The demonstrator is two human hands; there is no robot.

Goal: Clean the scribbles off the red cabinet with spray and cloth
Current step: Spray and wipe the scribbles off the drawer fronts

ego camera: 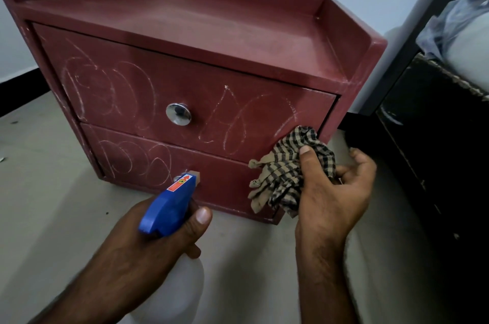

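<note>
Left hand point(148, 240) grips spray bottle point(169, 207), right hand point(330, 191) checked cloth point(283, 172); red cabinet point(185, 32) white-scribbled.

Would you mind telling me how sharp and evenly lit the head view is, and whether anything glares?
In the head view, wide-angle distortion bows the red cabinet; light is dim and soft; the upper knob glints; the scribbles read clearly; the spray bottle body blurs near the bottom edge.

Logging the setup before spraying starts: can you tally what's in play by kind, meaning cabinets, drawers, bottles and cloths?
red cabinet: 1
drawers: 2, the upper drawer and the lower drawer
spray bottle: 1, held in the left hand
checked cloth: 1, held in the right hand
total: 5
</note>
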